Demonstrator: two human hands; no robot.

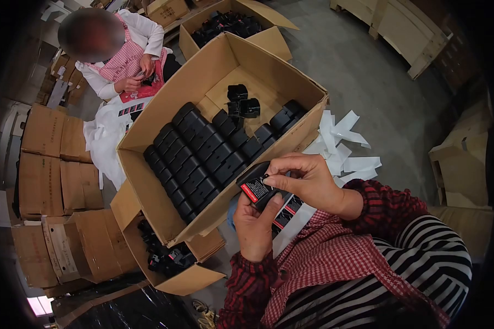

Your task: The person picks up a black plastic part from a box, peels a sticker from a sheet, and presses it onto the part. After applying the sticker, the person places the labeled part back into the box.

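My left hand (256, 229) is closed around the lower end of a black plastic case (247, 176), thumb on its near side. A black-and-red printed label (256, 189) lies over the face of the case. My right hand (310, 178) pinches the upper right edge of that label, with its fingers against the case. Below the hands, a white backing strip with more labels (285, 213) lies across my lap. Just beyond them stands a large open carton (225, 211) with rows of black plastic cases (195, 145) packed inside.
A smaller carton (189, 285) of black parts sits at the lower left; another open carton (280, 44) stands behind. White paper strips (343, 140) litter the floor at right. Across the carton a co-worker (121, 60) handles something small. Stacked boxes (41, 183) line the left side.
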